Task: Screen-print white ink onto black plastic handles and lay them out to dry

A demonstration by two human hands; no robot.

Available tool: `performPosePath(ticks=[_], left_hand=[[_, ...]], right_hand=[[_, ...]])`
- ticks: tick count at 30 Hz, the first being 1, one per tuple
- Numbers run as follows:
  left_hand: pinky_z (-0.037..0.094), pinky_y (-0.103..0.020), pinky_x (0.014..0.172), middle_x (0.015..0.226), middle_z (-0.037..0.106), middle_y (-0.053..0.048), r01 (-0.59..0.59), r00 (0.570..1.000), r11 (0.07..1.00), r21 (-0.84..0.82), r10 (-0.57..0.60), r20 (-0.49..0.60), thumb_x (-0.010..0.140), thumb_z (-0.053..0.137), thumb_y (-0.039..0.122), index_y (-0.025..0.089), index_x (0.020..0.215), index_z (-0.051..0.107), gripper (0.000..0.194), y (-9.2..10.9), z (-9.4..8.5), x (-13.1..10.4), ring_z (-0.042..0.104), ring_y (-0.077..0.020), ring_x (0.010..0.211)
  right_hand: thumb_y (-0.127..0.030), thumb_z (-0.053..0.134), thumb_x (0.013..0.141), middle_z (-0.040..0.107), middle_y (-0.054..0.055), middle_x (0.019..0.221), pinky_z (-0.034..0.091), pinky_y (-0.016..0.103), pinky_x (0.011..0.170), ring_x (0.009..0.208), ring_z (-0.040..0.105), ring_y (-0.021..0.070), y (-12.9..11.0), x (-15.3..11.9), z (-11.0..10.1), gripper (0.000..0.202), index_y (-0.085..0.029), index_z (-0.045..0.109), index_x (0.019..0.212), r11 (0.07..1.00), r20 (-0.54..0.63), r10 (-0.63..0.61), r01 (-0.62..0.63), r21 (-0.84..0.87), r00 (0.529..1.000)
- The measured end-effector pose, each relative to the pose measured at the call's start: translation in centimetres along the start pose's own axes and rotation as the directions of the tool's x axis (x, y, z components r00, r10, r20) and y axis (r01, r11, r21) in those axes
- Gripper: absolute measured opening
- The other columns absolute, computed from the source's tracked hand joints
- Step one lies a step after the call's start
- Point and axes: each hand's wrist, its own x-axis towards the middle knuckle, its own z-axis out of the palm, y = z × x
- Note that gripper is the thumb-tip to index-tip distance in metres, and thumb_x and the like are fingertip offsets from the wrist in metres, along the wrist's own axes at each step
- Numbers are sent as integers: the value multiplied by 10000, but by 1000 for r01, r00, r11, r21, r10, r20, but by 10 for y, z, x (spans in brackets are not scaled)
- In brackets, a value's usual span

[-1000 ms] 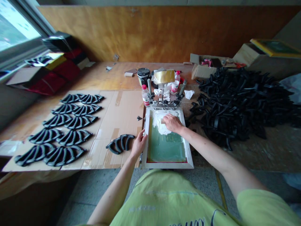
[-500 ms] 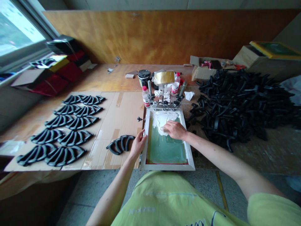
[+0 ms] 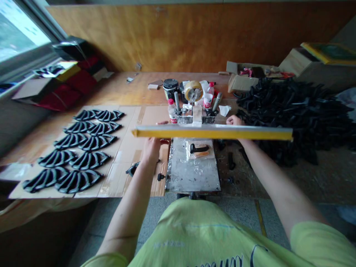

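The screen frame is raised and seen edge-on, its yellow and white near edge crossing in front of both wrists. At its left side, my left hand is closed on the frame, partly hidden by that edge. My right hand has curled fingers closed at the frame's right side. Beneath lies a grey metal plate, where a black curved part rests on a small pale block. Behind the frame stands the clamp, with a tape roll above it.
Rows of black fan-shaped parts lie on cardboard at left. A large pile of black parts covers the right side. Bottles, a black tub and an open box stand at the back.
The screen frame has swung up from lying flat, uncovering the plate and black part. My right hand has left the white paste and moved to the frame's right side. My left hand has shifted up and left.
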Motion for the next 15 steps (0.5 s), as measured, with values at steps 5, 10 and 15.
performPosePath(ticks=[5,10,15], left_hand=[[443,-178,506,665,615,32,19,986,989,-144,-42,-160,817,582,562,200,982,610,399,-24,21,-2,548,-77,531],[477,-202,504,824,700,-66,502,851,865,-7,-493,183,789,642,586,159,1013,623,482,-82,43,-70,629,-126,631],[562,-281,618,954,699,-94,670,742,719,-184,-637,211,809,631,572,164,1011,589,457,-108,58,-100,677,-168,762]], right_hand=[[-179,666,810,691,75,1092,468,383,948,1042,617,231,-10,-67,54,307,-200,667,1116,955,246,-280,241,174,928],[-148,632,856,655,78,1000,461,380,930,996,580,221,-45,-105,62,154,-196,699,986,912,275,-409,386,137,870],[-176,527,933,647,83,958,473,339,875,980,561,215,-94,-156,49,197,-195,694,1035,795,185,-605,579,179,774]])
